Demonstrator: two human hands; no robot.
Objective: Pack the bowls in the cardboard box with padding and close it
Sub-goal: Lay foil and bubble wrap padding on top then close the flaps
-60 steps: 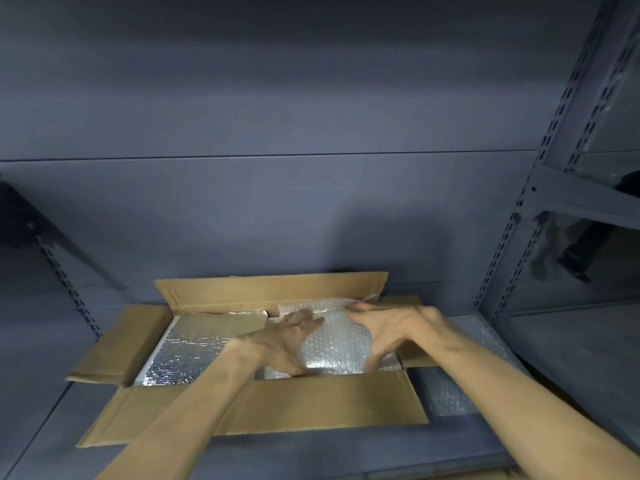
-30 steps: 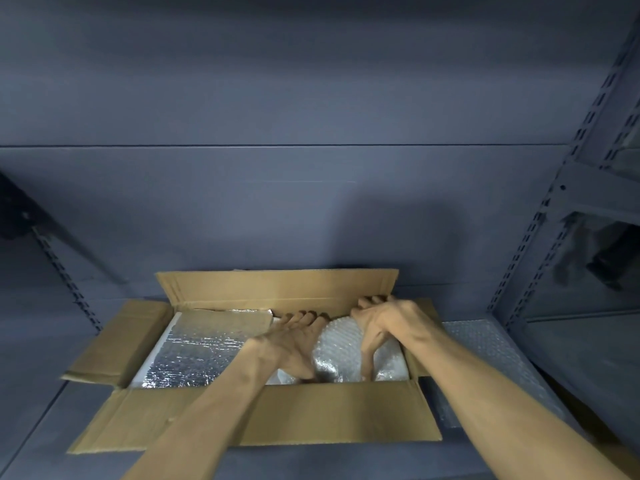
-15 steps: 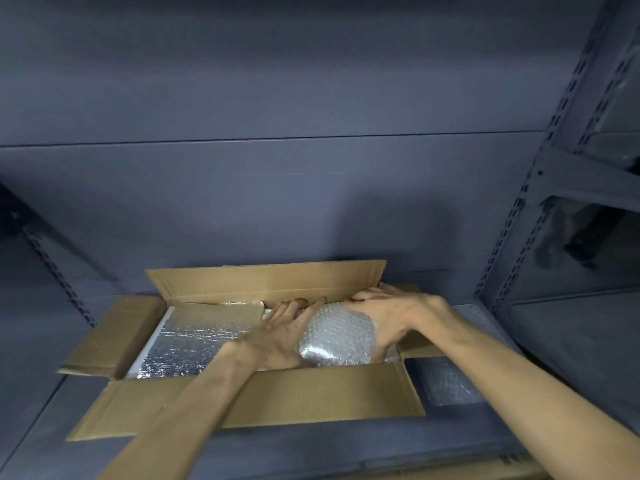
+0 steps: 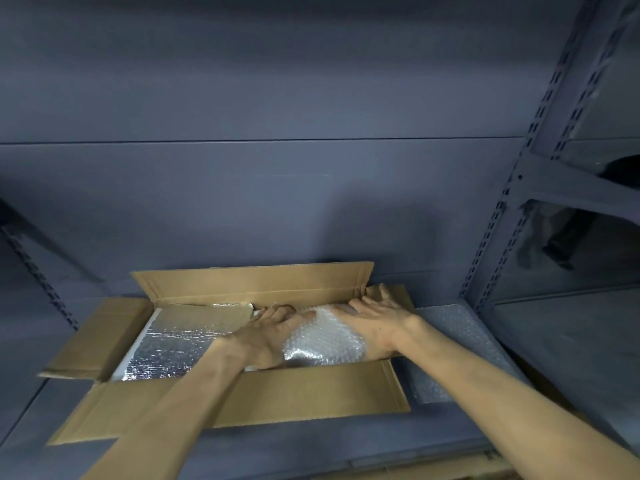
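An open cardboard box (image 4: pixel 304 400) lies on a grey shelf with all its flaps spread out. Silver foil padding (image 4: pixel 180 341) covers the left part of its inside. A rounded bundle in clear bubble wrap (image 4: pixel 323 339) sits in the right part; no bowl shows through it. My left hand (image 4: pixel 268 336) lies against the bundle's left side, fingers stretched toward the back wall. My right hand (image 4: pixel 375 322) rests flat on the bundle's right side, fingers straight, its fingertips reaching the box's back right corner.
A loose sheet of bubble wrap (image 4: pixel 460 344) lies on the shelf just right of the box. A slotted steel upright (image 4: pixel 498 216) stands at the right. The grey back panel (image 4: pixel 277 202) rises close behind the box.
The bundle has been pressed down into the box's right end. My right hand has flattened and slid toward the back right corner; my left hand stays on the left side.
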